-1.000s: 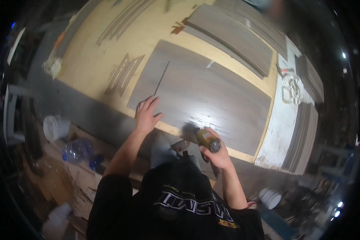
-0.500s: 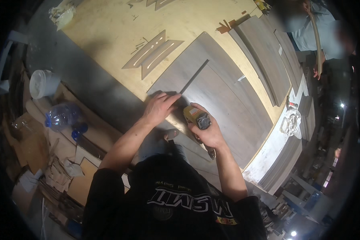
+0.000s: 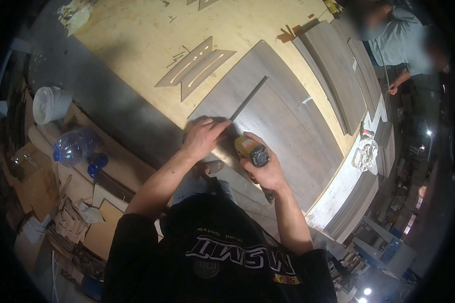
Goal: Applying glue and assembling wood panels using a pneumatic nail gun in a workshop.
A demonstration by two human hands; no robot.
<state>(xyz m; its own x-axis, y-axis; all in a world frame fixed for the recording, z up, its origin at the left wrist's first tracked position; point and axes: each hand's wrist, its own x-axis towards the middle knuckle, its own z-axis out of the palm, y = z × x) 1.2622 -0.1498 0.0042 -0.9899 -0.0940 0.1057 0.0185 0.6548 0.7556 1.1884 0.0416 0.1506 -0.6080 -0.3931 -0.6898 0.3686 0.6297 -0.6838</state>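
Note:
On the workbench lies a large grey-brown wood panel (image 3: pixel 293 136), with a narrow dark strip (image 3: pixel 248 99) lying across it. My left hand (image 3: pixel 205 137) is at the panel's near left edge, its fingers bent over the near end of the strip and holding it; the fingertips are partly in shadow. Close by on the right, my right hand (image 3: pixel 266 169) is wrapped round the grip of a yellow-and-black nail gun (image 3: pixel 251 150). The tool's black rear cap faces up, and its nose is hidden beneath the body.
Beyond the panel, two slotted wooden pieces (image 3: pixel 199 63) lie on the yellowish bench top (image 3: pixel 136 30). Stacked boards (image 3: pixel 328 70) stand to the right. On the left are a white bucket (image 3: pixel 52 104) and a clear jug (image 3: pixel 76 146). Another person (image 3: pixel 397 40) stands at the far right.
My hands, the strip and the nail gun keep nearly the same places on the panel. The view has shifted slightly. At the far right, the other person's arm and long piece have moved.

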